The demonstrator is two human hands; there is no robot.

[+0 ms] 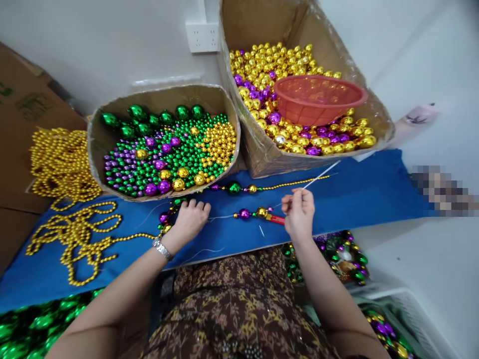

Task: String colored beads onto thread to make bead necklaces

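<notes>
1. The white thread (322, 174) is lying with its long axis running left to right across the blue cloth (374, 194), between the two hands. Past the right hand (298, 213) it is running straight, pointing up and to the right toward the tall carton (262, 159).
2. The thread is looking thin and pale. It is carrying a purple bead (244, 214) and a gold bead (262, 212) side by side, with a small red piece (275, 218) just beside the gold one, at the right hand.
3. The right hand is pinching the thread, its fingertips closed narrowly on it.
4. The left hand (189, 219) is resting knuckles up at the thread's left end, fingers curled down onto the cloth. Whether it is gripping the thread cannot be told.
5. A finished strand (234, 188) is lying parallel just behind, in front of the round carton (97, 144) of green, purple and gold beads.
</notes>
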